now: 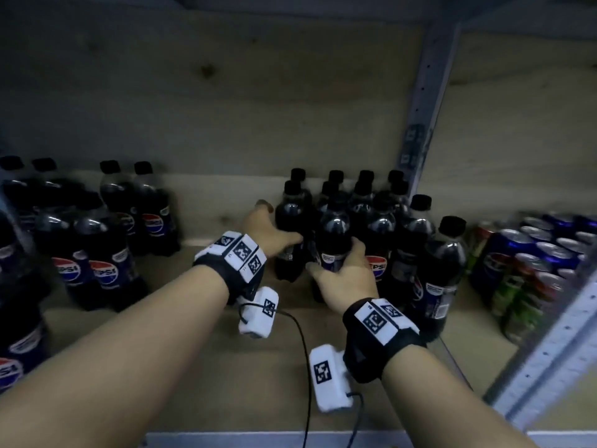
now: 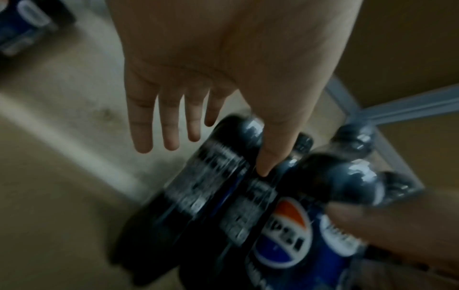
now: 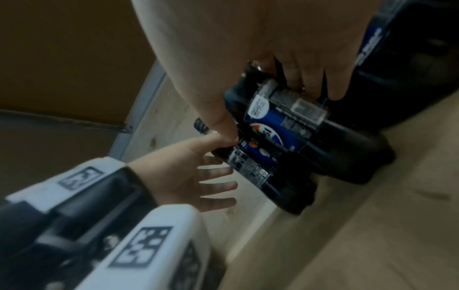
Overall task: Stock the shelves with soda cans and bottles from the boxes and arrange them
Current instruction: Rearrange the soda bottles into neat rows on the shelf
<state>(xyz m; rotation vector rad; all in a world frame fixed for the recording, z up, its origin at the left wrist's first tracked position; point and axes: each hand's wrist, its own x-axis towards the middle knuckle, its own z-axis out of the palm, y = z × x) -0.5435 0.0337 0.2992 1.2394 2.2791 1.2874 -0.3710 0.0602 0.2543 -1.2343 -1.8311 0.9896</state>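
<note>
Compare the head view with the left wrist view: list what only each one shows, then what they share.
Only the head view: the cans at the right beyond the shelf upright, the second bottle group standing at the left, and both wristbands.

Only the left wrist view: the left hand's palm side, four straight fingers off the bottles and the thumb lying on them.

Both: the Pepsi bottle cluster, the wooden shelf, and the right hand gripping a front bottle.
</note>
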